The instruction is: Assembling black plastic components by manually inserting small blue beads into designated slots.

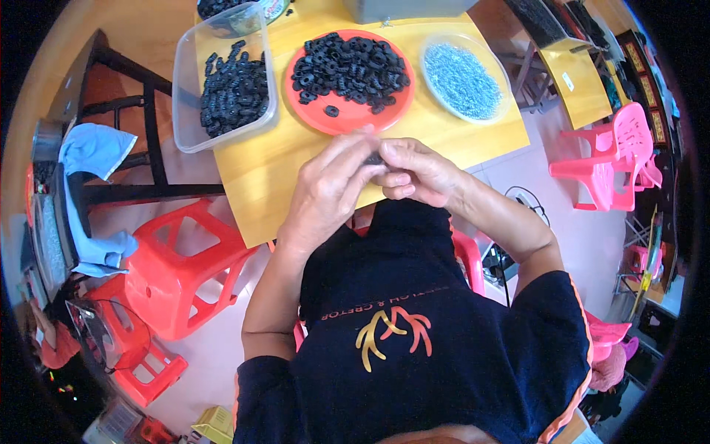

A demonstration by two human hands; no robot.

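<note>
Both hands meet at the near edge of the yellow table (259,166), fingertips together. My left hand (325,189) and my right hand (423,170) are closed on a small black part (375,158), mostly covered by the fingers. Just beyond them, a red plate (314,115) carries a heap of black ring-like plastic parts (347,66). One loose black part (332,112) lies apart near the plate's front. To the right stands a round clear tub (504,92) of tiny shiny bluish pieces (460,80), too small to name.
A clear plastic bin (184,89) at the left holds strung-looking black parts (235,96). A grey box (407,9) stands at the table's far edge. Red stools (166,259) are on the left floor, a black metal frame (151,133) behind them, and a pink chair (610,159) at right.
</note>
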